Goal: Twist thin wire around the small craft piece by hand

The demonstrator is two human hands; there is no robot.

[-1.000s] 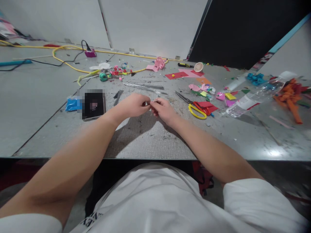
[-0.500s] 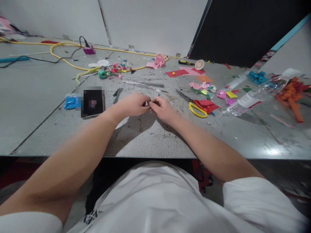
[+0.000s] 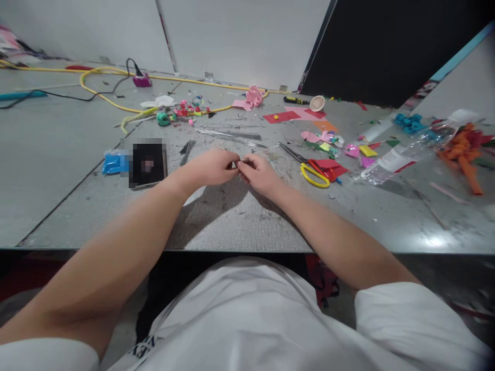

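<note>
My left hand (image 3: pixel 219 166) and my right hand (image 3: pixel 260 172) meet at their fingertips over the middle of the grey table (image 3: pixel 216 221). Both are closed in a pinch, thumbs against fingers. Whatever lies between the fingertips is too small and too hidden to name. Just beyond the hands lies a bundle of thin metal wires (image 3: pixel 232 136). To the right of my right hand rest scissors (image 3: pixel 315 175) with yellow and red handles, partly on a piece of red paper (image 3: pixel 331 169). A short dark bundle of strips (image 3: pixel 187 151) lies behind my left wrist.
At the left are a partly blurred dark screen (image 3: pixel 149 164) and a blue packet (image 3: pixel 113 164). A clear plastic bottle (image 3: pixel 402 157) lies on the right near orange crumpled pieces (image 3: pixel 466 157). Behind, a yellow cable (image 3: pixel 201 81), red paper (image 3: pixel 284 116) and a screwdriver (image 3: pixel 296 100) lie before the wall.
Both hands stay in the same place with fingertips together; only a slight shift of the right fingers shows. The things on the table have not moved.
</note>
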